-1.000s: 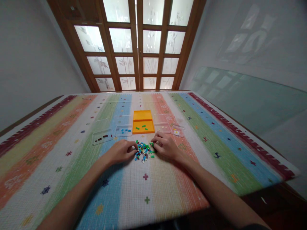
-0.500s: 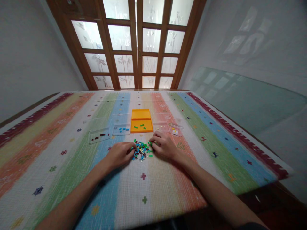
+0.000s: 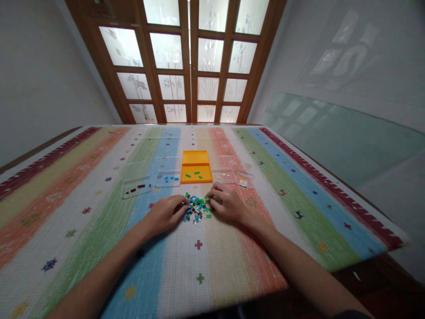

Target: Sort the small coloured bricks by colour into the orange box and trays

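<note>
A loose pile of small toy bricks (image 3: 196, 208), green, blue, brown, white and yellow, lies on the striped tablecloth between my hands. At its left edge rests my left hand (image 3: 168, 213), fingers bent and a narrow gap between thumb and forefinger, with no brick plainly held. My right hand (image 3: 226, 201) curls over the pile's right edge. Its fingertips close in among green bricks, and what they hold is too small to make out. A single green brick (image 3: 208, 216) lies just below that hand.
Beyond the pile stands an open orange case (image 3: 196, 165) with three green bricks. Left of it are clear boxes with blue bricks (image 3: 167, 179) and brown bricks (image 3: 136, 188). To the right are a clear box (image 3: 223, 176) with pale bricks and a smaller box (image 3: 244, 180) with yellow ones.
My left thumb and forefinger have parted slightly at the pile's edge. My right hand stays nearly in place, and the boxes look the same.
</note>
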Demonstrator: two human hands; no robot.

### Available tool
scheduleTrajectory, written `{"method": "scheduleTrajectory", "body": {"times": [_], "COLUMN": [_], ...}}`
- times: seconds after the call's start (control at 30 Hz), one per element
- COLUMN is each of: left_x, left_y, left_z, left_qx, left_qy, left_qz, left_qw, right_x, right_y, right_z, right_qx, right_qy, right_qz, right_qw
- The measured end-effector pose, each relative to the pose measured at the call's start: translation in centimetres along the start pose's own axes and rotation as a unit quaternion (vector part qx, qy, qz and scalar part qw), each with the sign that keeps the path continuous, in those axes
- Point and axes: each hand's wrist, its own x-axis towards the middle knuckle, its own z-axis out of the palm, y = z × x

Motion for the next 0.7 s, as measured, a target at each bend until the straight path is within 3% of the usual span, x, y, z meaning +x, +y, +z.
{"method": "scheduleTrajectory", "body": {"times": [0.17,0.3,0.4,0.53,0.7], "left_x": [-0.4,-1.5,-2.5,-3.4,-3.6], "left_y": [-1.1,-3.8,-6.2,-9.1,-11.2], "left_z": [-3.4,-7.0,-8.9,-9.7,-9.0], "left_qx": [0.006,0.057,0.1,0.139,0.136], "left_qy": [0.058,0.141,0.166,0.147,0.094], "left_qz": [0.009,-0.106,-0.166,-0.204,-0.156], "left_qw": [0.998,0.983,0.967,0.958,0.974], "right_x": [0.0,0.0,0.0,0.0,0.0], "right_y": [0.0,-0.1,-0.2,-0.4,-0.4], "right_z": [0.0,0.1,0.1,0.0,0.1], "right_qx": [0.001,0.001,0.001,-0.005,-0.003], "right_qy": [0.002,-0.002,-0.006,-0.008,-0.003], "right_qz": [-0.003,-0.008,-0.013,-0.012,-0.013], "right_qw": [1.0,1.0,1.0,1.0,1.0]}}
